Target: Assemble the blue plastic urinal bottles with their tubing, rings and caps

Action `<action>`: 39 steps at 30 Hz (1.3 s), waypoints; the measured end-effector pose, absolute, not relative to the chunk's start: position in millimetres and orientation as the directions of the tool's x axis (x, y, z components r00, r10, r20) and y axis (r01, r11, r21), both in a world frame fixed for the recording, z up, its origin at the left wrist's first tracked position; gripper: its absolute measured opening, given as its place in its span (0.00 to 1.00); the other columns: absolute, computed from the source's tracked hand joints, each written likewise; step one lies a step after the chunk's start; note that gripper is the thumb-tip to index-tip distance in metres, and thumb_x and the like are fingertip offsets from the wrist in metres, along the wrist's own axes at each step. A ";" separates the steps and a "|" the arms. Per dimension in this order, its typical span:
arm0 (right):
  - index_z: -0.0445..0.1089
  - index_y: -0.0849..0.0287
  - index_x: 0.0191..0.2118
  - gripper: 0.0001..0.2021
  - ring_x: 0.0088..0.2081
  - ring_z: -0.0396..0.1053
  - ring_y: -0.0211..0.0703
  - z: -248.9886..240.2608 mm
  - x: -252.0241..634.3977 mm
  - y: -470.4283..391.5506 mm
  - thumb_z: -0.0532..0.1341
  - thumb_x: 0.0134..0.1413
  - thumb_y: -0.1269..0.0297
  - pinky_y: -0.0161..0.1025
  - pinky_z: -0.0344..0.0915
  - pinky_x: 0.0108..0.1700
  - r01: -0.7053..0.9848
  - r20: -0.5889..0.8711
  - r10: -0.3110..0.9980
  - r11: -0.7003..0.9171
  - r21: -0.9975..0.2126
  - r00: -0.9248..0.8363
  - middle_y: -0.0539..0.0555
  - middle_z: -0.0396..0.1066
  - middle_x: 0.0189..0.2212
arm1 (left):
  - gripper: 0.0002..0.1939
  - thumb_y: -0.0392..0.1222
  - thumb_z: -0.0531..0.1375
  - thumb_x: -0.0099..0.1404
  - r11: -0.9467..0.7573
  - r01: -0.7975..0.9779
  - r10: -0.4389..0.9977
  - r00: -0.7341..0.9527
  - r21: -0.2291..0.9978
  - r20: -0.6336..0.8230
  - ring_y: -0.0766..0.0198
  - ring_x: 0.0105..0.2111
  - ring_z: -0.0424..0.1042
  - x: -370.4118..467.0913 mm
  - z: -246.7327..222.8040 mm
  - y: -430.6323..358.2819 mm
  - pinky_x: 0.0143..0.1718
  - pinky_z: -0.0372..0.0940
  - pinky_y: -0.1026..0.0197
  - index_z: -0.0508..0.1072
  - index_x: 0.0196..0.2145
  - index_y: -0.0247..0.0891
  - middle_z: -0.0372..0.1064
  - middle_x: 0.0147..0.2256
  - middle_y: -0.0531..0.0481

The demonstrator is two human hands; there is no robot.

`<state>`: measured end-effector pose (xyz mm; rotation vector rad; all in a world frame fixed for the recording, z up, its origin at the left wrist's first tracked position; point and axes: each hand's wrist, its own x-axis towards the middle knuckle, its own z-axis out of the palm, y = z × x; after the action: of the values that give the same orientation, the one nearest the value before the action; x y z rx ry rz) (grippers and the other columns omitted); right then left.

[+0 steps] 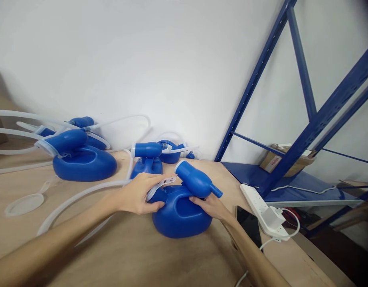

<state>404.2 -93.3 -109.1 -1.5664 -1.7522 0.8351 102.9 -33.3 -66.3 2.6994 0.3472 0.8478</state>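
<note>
Jug (181, 228) (blue) between left hand (140, 194) and right hand (210, 205).

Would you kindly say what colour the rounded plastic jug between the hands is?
The rounded plastic jug is blue, clearest in the head view.

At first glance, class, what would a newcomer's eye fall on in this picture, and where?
The blue jug near lower centre, with left fingers and right fingers on it. More blue jugs and pale tubes lie behind and to the left. A blue metal rack stands at right.
</note>
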 end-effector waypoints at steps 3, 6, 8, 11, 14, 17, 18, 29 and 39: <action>0.72 0.50 0.62 0.31 0.66 0.64 0.64 -109.7 404.0 -93.9 0.64 0.56 0.41 0.64 0.54 0.71 0.597 0.105 0.988 0.151 -0.788 -0.112 0.56 0.74 0.59 | 0.42 0.53 0.66 0.62 -0.925 0.216 0.363 0.748 0.313 0.556 0.47 0.55 0.75 103.1 -70.9 -36.1 0.55 0.70 0.49 0.57 0.70 0.44 0.72 0.60 0.42; 0.73 0.52 0.61 0.32 0.64 0.66 0.65 -111.0 405.5 -94.9 0.65 0.54 0.41 0.64 0.55 0.70 0.613 0.113 0.991 0.129 -0.779 -0.066 0.59 0.73 0.60 | 0.32 0.53 0.65 0.65 -0.904 0.331 0.421 0.571 0.271 0.705 0.49 0.48 0.79 107.0 -81.7 -39.8 0.49 0.73 0.51 0.65 0.63 0.39 0.77 0.52 0.40; 0.73 0.53 0.60 0.33 0.64 0.66 0.66 -110.8 406.0 -96.5 0.65 0.54 0.40 0.65 0.56 0.69 0.610 0.114 0.993 0.113 -0.784 -0.039 0.59 0.73 0.60 | 0.21 0.50 0.64 0.65 -0.894 0.398 0.373 0.403 0.206 0.836 0.53 0.39 0.80 110.8 -90.0 -40.8 0.40 0.74 0.54 0.72 0.52 0.37 0.79 0.42 0.41; 0.73 0.51 0.60 0.31 0.66 0.64 0.64 -107.8 404.1 -99.9 0.64 0.55 0.41 0.63 0.55 0.70 0.581 0.136 0.988 0.151 -0.800 -0.069 0.58 0.74 0.59 | 0.15 0.49 0.65 0.65 -0.869 0.489 0.240 0.280 0.078 0.930 0.54 0.33 0.80 114.5 -101.0 -40.1 0.35 0.75 0.56 0.73 0.45 0.38 0.80 0.36 0.43; 0.73 0.52 0.60 0.29 0.66 0.64 0.64 -104.1 400.4 -102.9 0.63 0.57 0.43 0.63 0.56 0.70 0.593 0.131 0.990 0.136 -0.794 -0.052 0.57 0.74 0.59 | 0.26 0.51 0.65 0.65 -0.849 0.528 0.220 0.340 0.007 0.914 0.50 0.40 0.82 114.8 -109.7 -38.8 0.40 0.77 0.53 0.70 0.55 0.37 0.81 0.43 0.38; 0.75 0.52 0.57 0.26 0.62 0.68 0.64 -102.6 397.8 -103.9 0.63 0.57 0.45 0.64 0.57 0.69 0.626 0.126 0.991 0.118 -0.771 -0.031 0.57 0.76 0.57 | 0.31 0.52 0.65 0.65 -0.855 0.518 0.237 0.349 0.024 0.907 0.49 0.45 0.82 114.2 -115.3 -37.8 0.45 0.78 0.53 0.66 0.61 0.37 0.80 0.47 0.36; 0.76 0.52 0.55 0.24 0.61 0.69 0.64 -102.5 397.3 -104.0 0.63 0.57 0.46 0.63 0.58 0.69 0.633 0.125 0.992 0.119 -0.765 -0.036 0.57 0.77 0.55 | 0.30 0.51 0.65 0.66 -0.860 0.510 0.231 0.341 0.028 0.911 0.50 0.44 0.82 114.3 -116.1 -37.6 0.45 0.78 0.54 0.65 0.61 0.37 0.80 0.47 0.36; 0.78 0.51 0.43 0.17 0.55 0.73 0.64 -99.8 394.7 -109.8 0.62 0.55 0.47 0.61 0.68 0.62 0.620 0.107 0.994 0.073 -0.781 0.017 0.56 0.79 0.48 | 0.29 0.39 0.61 0.70 -0.883 0.463 0.262 0.341 0.081 0.903 0.51 0.47 0.79 125.2 -117.1 -42.9 0.48 0.75 0.52 0.61 0.66 0.39 0.77 0.50 0.36; 0.78 0.51 0.50 0.20 0.57 0.73 0.63 -101.9 395.8 -109.2 0.63 0.56 0.48 0.59 0.67 0.63 0.598 0.105 0.994 0.072 -0.798 0.021 0.55 0.79 0.51 | 0.27 0.40 0.62 0.69 -0.866 0.481 0.291 0.270 0.133 0.918 0.52 0.48 0.78 129.0 -123.4 -44.9 0.50 0.74 0.51 0.64 0.64 0.42 0.77 0.50 0.40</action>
<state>395.8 -109.2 -101.9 -1.6056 -1.6578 0.7255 129.0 -44.9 -123.4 2.6345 0.8104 1.8393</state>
